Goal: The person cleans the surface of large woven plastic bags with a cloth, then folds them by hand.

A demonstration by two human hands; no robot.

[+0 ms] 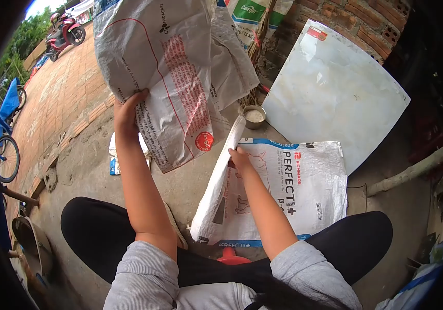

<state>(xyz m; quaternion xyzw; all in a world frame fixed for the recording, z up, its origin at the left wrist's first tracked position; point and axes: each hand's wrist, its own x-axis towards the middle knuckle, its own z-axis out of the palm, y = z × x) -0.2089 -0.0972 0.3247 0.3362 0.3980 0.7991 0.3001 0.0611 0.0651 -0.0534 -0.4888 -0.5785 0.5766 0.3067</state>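
At upper left my left hand (130,106) grips the edge of a large printed plastic sack (180,82) with red lettering, which hangs upright in front of me. My right hand (239,156) is closed on the edge of a rolled white sack (216,191) near the centre. Beneath and to the right of that roll, a white and blue sack marked PERFECT (309,186) lies spread between my knees. Part of the roll overlaps its left side. The fingers of my left hand are partly hidden by the sack.
A metal bowl with pale contents (254,117) stands beyond the sacks. A large pale board (335,93) leans by a brick wall (355,18). A red stool (231,257) is between my legs. Folded sacks (115,155), a bucket (33,243) and a motorbike (65,33) are leftward.
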